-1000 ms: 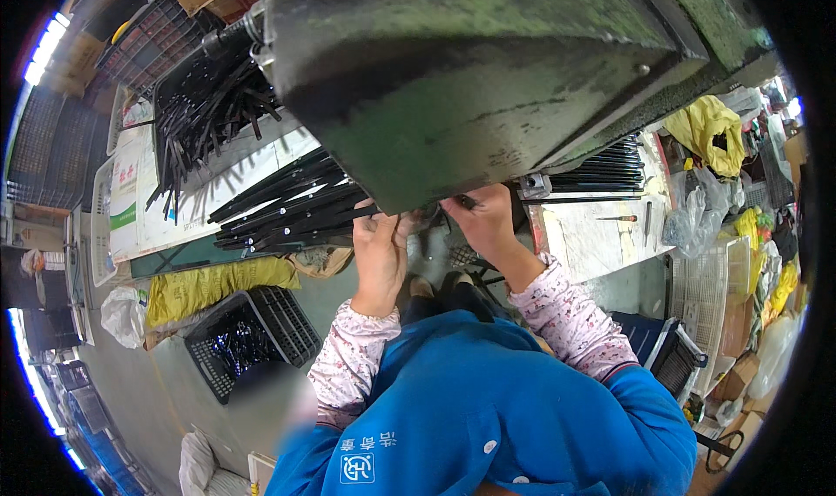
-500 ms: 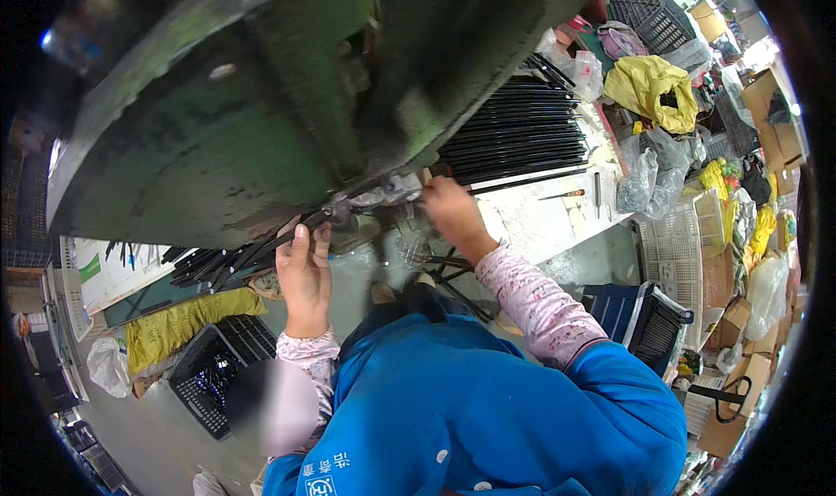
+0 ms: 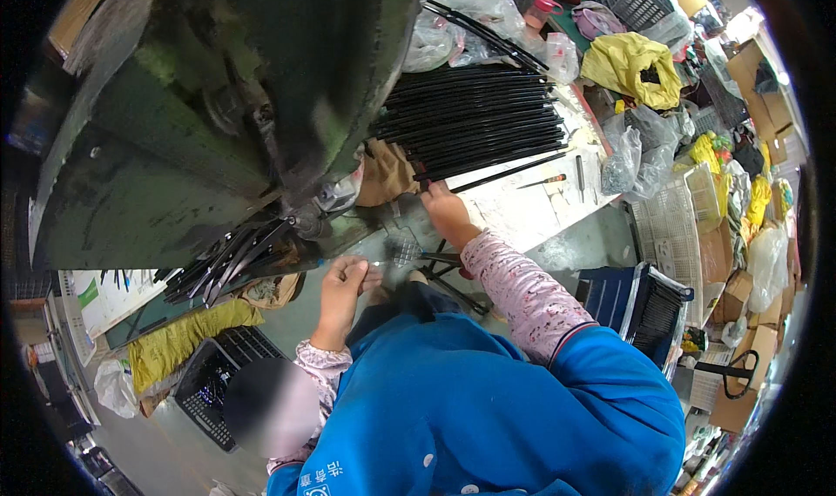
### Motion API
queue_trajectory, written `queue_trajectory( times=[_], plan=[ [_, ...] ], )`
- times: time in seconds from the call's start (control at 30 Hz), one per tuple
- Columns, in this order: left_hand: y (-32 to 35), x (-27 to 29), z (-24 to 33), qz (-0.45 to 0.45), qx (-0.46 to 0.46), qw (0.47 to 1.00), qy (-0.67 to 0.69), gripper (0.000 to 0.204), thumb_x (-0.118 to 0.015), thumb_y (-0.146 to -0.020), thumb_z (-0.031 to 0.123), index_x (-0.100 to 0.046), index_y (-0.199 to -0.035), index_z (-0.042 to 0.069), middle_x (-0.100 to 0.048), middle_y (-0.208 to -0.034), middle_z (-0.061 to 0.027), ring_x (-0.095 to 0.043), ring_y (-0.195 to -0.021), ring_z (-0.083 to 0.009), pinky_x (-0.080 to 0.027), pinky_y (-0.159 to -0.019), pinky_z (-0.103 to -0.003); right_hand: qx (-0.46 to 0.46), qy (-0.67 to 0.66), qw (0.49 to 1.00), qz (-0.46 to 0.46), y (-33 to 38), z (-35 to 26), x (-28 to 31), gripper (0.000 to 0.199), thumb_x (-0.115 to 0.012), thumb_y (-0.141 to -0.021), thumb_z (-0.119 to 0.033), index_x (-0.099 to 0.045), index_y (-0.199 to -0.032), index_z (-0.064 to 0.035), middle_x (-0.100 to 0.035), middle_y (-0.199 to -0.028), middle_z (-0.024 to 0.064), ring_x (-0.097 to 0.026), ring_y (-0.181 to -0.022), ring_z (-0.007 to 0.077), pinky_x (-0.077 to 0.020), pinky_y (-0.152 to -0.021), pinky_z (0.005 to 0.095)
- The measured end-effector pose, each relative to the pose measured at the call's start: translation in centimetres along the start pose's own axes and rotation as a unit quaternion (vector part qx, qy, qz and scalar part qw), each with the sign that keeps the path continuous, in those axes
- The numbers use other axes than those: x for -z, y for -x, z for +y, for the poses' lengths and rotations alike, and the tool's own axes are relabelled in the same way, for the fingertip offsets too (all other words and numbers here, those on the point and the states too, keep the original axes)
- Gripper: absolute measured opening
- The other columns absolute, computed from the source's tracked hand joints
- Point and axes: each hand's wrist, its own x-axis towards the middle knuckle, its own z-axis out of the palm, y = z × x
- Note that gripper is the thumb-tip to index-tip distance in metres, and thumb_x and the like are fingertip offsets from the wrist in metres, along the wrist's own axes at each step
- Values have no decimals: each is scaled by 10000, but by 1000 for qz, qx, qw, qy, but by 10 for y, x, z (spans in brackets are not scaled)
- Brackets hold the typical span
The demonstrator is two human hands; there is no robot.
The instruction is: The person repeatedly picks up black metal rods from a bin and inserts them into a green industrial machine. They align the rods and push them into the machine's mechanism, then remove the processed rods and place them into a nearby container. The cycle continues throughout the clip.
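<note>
My right hand (image 3: 448,215) reaches to the near left end of the black rods (image 3: 488,113) laid in a row on the white tabletop. Its fingers are closed at the end of one black rod (image 3: 509,173) lying a little apart from the row. Below the machine, my left hand (image 3: 341,294) is held in the air with its fingers drawn together. Whatever they hold, if anything, is too small to make out. The large green machine (image 3: 113,191) fills the upper left, and its metal spindle end (image 3: 306,222) sits just above my left hand.
Bent black strips (image 3: 231,261) lie in a bunch left of the spindle. Brown paper (image 3: 387,175) is beside the rods. A screwdriver (image 3: 544,182) rests on the table. Black crates (image 3: 213,383), a blue bin (image 3: 614,300) and a white basket (image 3: 670,230) stand around on the floor.
My left hand has come away from the black strip at the spindle and moved down and right. My right hand has left the spindle area for the rod ends. The view has shifted.
</note>
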Motion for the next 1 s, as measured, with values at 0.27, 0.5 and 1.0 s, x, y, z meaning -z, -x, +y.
queue_trajectory(
  times=[0.27,0.5,1.0],
  plan=[
    [-16,-4,-10,-85,-177,980,31,461,-587,-926,115,-416,-1332,-20,-567,-1251,-156,-581,-1104,-228,-465,-973,-349,310,-344,880,108,-45,-184,184,420,-597,-743,-109,-558,-1157,-48,-589,-977,92,-639,-826,246,-539,-696,354],
    [51,67,79,134,-309,931,143,270,-508,-993,206,-519,-1135,-23,-619,-1122,-228,-676,-886,-269,-576,-797,-344,33,-89,995,33,-58,-96,164,366,-699,-769,-315,-657,-1079,-123,-584,-891,94,-520,-908,311,-347,-923,498],
    [44,60,156,104,-425,740,-510,197,-733,-738,51,-673,-915,-12,-640,-831,-162,-601,-756,-340,-487,-669,-391,220,4,966,137,-95,-109,160,279,-569,-913,-194,-628,-1175,-117,-545,-1287,65,-513,-1160,251,-463,-940,388]
  ],
)
